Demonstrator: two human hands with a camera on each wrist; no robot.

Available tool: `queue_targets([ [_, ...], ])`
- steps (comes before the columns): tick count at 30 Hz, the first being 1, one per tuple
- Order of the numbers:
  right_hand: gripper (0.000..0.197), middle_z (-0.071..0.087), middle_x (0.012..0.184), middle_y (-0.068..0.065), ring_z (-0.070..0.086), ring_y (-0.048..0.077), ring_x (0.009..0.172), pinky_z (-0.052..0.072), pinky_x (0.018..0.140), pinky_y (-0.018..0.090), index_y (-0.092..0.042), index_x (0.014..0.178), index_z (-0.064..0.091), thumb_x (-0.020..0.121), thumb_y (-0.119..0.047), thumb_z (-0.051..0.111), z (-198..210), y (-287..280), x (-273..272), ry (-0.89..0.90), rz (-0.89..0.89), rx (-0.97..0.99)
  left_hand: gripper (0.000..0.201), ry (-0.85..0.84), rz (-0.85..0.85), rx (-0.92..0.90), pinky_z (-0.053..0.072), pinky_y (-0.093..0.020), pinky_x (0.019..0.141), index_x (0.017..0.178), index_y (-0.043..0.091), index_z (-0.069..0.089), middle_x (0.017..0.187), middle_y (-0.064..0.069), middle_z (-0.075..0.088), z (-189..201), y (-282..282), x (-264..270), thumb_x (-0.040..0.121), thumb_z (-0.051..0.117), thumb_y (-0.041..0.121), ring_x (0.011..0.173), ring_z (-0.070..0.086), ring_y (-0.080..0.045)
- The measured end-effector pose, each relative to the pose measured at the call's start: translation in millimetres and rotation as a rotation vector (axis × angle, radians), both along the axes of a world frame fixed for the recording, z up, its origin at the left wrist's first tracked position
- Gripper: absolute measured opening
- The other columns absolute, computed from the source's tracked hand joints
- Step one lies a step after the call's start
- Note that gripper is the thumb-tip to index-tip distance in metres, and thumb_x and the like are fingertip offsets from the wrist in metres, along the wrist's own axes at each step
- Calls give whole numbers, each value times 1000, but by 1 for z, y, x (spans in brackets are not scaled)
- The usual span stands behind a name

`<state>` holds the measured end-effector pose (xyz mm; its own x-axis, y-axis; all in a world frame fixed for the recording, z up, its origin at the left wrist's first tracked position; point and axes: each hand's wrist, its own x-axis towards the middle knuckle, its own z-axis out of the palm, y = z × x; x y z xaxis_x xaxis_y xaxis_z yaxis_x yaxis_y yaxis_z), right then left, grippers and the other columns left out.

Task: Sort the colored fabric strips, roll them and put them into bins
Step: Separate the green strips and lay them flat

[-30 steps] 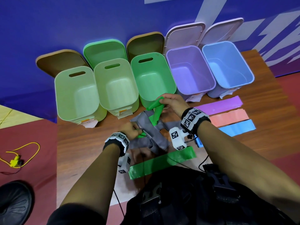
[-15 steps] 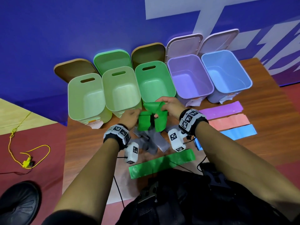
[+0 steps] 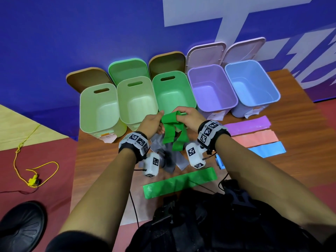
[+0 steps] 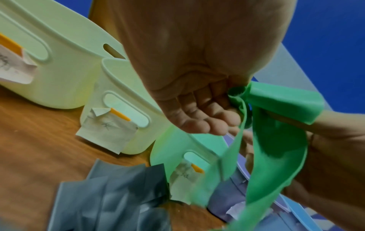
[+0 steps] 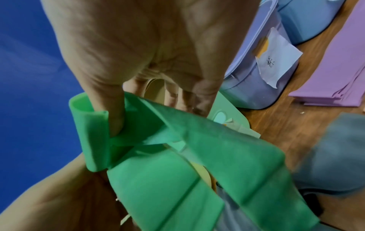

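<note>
Both hands hold a green fabric strip (image 3: 171,132) in the air just in front of the green bin (image 3: 181,77). My left hand (image 3: 160,122) grips one end with curled fingers (image 4: 207,123). My right hand (image 3: 181,115) pinches the other end, which loops round a finger in the right wrist view. The rest of the strip (image 5: 177,179) hangs down in folds. Under it lies a crumpled pile of grey strips (image 3: 169,159). A second green strip (image 3: 180,182) lies flat near the table's front edge.
Five open bins line the wall: two pale green (image 3: 85,113) (image 3: 121,106), the green one, a purple one (image 3: 234,99) and a blue one (image 3: 274,93). Purple (image 3: 247,125), pink (image 3: 256,138) and blue (image 3: 267,150) strips lie flat at the right. A yellow cord (image 3: 34,177) lies on the floor.
Both hands have lifted the green strip off the grey pile and brought it up in front of the green bin. Its top end now loops round a right finger.
</note>
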<state>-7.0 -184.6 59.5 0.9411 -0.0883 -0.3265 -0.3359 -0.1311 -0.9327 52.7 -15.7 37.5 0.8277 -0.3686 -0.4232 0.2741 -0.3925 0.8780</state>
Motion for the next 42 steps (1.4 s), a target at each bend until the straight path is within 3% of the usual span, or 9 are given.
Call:
queue_targets([
  [7,10,68,74,2,63,12,68,50,65,21,-19,80,73,87,-12,71,3,-2,-1,-27,-44,22,54,110,31,-44,55,-35,82,91,14,70,83,-6,72,7,2,-6,96,43,61,76,68,-21],
  [11,14,63,70,1,58,11,61,47,58,19,-20,78,70,88,-11,72,1,-4,0,-52,-132,45,12,161,-71,-108,57,-34,85,105,17,68,108,-9,73,3,9,-17,96,61,21,88,70,-16],
  [15,10,65,72,2,59,19,69,49,66,31,-25,79,69,87,-20,72,-7,-11,1,-29,-172,-66,33,99,-145,-35,57,-22,60,123,3,59,103,-8,72,-11,15,-18,92,57,-9,71,70,-11],
  [21,12,60,74,4,56,20,72,43,70,31,-25,75,67,83,-17,68,-8,-18,-8,3,-179,-54,21,-53,-66,-38,57,-21,60,93,13,62,86,-4,70,-13,21,-13,91,58,-8,64,65,-11],
  [26,20,70,76,3,64,17,66,49,65,28,-23,87,72,85,-4,65,-2,-15,-13,-12,-87,45,21,-78,-144,-48,56,-25,68,93,11,67,80,-6,70,1,17,-9,88,59,-8,67,64,-15],
  [30,33,72,98,24,69,35,87,55,87,41,-31,100,75,82,-5,64,1,-10,-12,-48,21,27,23,-66,-198,24,57,-27,57,98,16,64,77,-5,68,7,10,-8,85,65,-4,57,61,-19],
  [32,27,73,97,22,68,28,86,54,92,44,-32,93,78,84,-8,68,2,-9,-11,-43,27,5,30,-55,-193,45,58,-31,57,100,17,55,77,-8,66,6,7,-6,82,68,-4,54,60,-24],
  [37,29,74,77,-5,64,9,74,51,79,29,-30,78,78,88,-5,66,0,-8,-10,-14,-8,-4,37,-100,-146,120,53,-38,68,93,20,48,69,-2,64,3,6,-3,71,77,8,66,61,-22],
  [42,21,67,74,14,58,26,67,46,65,33,-30,86,71,86,-9,68,-2,-10,-9,3,1,1,25,-170,-152,146,49,-32,69,82,26,61,58,4,59,0,8,0,71,78,12,57,55,-16],
])
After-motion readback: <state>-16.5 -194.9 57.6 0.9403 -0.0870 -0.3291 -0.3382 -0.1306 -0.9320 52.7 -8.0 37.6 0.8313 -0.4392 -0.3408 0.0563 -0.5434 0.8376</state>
